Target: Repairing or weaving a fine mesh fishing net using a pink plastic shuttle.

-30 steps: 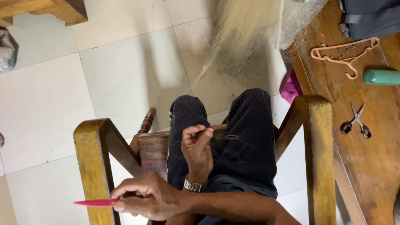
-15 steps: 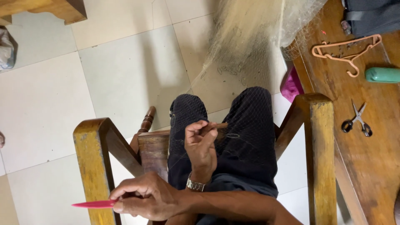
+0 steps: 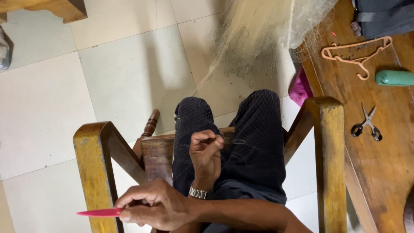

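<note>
We see two bare hands over a lap in dark trousers [image 3: 254, 142], seated in a wooden chair [image 3: 92, 159] with worn, yellowish armrests. The hand that crosses low in the frame, which we take for the right hand [image 3: 159, 207], has its grip clamped on one flat, pointed pink needle [image 3: 99, 212]; the needle sticks straight out from the fingertips, past the near armrest. The left hand [image 3: 206, 155], with a metal watch [image 3: 197, 192] at the wrist, sits just above the other; thumb and forefinger are pinched together on what looks like a very thin thread, too fine for us to be sure. A pale, fine-meshed net [image 3: 263, 39] hangs as a hazy, gauzy bundle well beyond that grip and drapes over the knees.

Off to the side of the pinching grip stands one brown wooden counter [image 3: 388, 172], its surface smooth and glossy. On it lie one pair of small scissors [image 3: 366, 125] with black handles, one thin peach-coloured plastic hanger [image 3: 358, 54], and one rounded green plastic object [image 3: 394, 77]. Below everything lies a floor [image 3: 47, 99] of large, pale square tiles
</note>
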